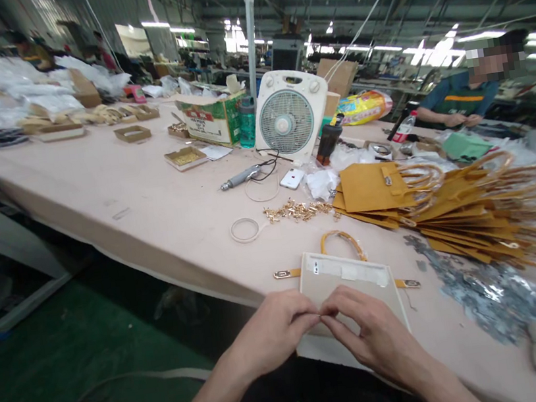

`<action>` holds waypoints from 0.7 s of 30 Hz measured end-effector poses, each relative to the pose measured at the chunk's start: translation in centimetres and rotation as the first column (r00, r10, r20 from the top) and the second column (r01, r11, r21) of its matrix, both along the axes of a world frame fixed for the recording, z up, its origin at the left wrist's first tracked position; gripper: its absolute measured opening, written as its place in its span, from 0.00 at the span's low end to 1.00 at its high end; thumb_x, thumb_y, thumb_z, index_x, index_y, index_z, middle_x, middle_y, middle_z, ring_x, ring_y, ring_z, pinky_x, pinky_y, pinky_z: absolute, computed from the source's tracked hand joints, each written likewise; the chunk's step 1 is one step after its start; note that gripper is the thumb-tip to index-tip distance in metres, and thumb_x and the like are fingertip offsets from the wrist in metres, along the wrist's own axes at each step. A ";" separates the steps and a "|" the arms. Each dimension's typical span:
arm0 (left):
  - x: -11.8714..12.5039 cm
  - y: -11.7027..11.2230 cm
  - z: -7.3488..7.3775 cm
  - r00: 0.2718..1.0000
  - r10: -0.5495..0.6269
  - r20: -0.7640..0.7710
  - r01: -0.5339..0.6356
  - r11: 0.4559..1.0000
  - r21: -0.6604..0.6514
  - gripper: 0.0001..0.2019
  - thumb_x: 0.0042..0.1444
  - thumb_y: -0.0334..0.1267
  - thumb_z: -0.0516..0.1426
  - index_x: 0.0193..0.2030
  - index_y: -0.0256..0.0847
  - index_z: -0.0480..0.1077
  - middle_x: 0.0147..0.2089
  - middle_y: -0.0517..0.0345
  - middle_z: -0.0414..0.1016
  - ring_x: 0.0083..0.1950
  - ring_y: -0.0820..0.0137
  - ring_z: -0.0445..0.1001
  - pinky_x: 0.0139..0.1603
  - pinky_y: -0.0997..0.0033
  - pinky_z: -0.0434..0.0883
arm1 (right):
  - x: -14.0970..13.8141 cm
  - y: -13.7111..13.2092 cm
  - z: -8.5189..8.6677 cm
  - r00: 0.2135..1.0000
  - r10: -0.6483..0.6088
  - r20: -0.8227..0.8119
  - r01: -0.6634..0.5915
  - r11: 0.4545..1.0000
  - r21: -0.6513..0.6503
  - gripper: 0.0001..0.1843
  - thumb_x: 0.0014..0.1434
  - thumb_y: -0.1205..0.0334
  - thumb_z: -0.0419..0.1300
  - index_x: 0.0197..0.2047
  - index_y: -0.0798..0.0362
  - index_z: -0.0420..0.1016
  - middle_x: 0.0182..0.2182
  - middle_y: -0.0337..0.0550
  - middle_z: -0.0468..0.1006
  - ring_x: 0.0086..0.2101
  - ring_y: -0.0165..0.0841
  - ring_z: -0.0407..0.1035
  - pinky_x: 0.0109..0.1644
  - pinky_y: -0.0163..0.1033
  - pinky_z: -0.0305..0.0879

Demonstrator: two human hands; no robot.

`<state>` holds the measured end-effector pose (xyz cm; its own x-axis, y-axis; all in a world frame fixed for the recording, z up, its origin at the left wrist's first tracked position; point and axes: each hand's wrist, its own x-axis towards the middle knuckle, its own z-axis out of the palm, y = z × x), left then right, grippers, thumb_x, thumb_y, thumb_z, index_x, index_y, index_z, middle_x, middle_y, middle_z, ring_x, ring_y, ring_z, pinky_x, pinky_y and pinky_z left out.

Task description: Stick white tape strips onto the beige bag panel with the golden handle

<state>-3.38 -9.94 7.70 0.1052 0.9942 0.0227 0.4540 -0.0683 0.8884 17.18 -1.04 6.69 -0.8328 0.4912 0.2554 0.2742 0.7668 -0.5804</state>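
Both hands meet above the near edge of a pale bag panel [357,269] that lies at the table's front edge. My left hand [284,318] pinches with thumb and forefinger, and my right hand [357,318] pinches close against it. Whatever sits between the fingertips is too small to name. From the panel's far side rises a yellow-brown loop handle [341,236]. Short straps with metal fittings stick out at its left [285,274] and right [408,283].
Small gold fasteners [298,210] lie beyond the panel, beside a tape roll [245,230]. A grey electric screwdriver [241,177], a phone [291,178] and a box fan [288,115] stand farther back. Stacked yellow-brown bag pieces [470,219] and grey metal plates [500,295] occupy the right. Another person [463,97] works across the table.
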 end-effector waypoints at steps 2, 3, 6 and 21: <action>0.1 -0.1 0.2 1.000 0.001 -0.014 0.000 1.000 0.026 0.11 0.66 0.36 0.56 0.35 0.39 0.77 0.35 0.60 0.77 0.41 0.70 0.74 0.43 0.74 0.65 | 0.0 -0.2 0.0 1.000 0.001 -0.010 -0.001 1.000 0.004 0.04 0.70 0.66 0.59 0.43 0.47 0.74 0.38 0.41 0.76 0.39 0.35 0.73 0.43 0.40 0.68; 0.2 -0.1 0.2 1.000 0.001 -0.020 -0.001 0.999 0.035 0.11 0.65 0.35 0.56 0.34 0.39 0.77 0.34 0.61 0.76 0.40 0.70 0.73 0.43 0.74 0.65 | 0.0 -0.3 0.0 1.000 0.002 -0.016 -0.002 1.000 0.008 0.04 0.70 0.66 0.58 0.43 0.47 0.73 0.38 0.41 0.76 0.39 0.35 0.73 0.43 0.40 0.68; 0.4 -0.2 0.2 1.000 0.019 -0.008 -0.019 0.998 0.056 0.11 0.62 0.32 0.56 0.29 0.38 0.75 0.30 0.62 0.72 0.35 0.72 0.71 0.39 0.74 0.63 | 0.0 -0.5 0.2 0.998 0.027 -0.048 -0.025 0.999 0.036 0.05 0.70 0.68 0.58 0.43 0.48 0.72 0.37 0.41 0.75 0.38 0.35 0.72 0.42 0.40 0.67; 0.8 0.4 -1.9 0.932 0.238 0.273 -0.164 0.949 -0.270 0.12 0.51 0.39 0.57 0.32 0.35 0.81 0.25 0.62 0.69 0.28 0.74 0.62 0.28 0.76 0.57 | 1.3 -0.6 -1.2 0.979 0.181 -0.097 -0.135 0.924 0.359 0.13 0.70 0.73 0.56 0.53 0.49 0.72 0.41 0.48 0.79 0.41 0.39 0.74 0.45 0.44 0.72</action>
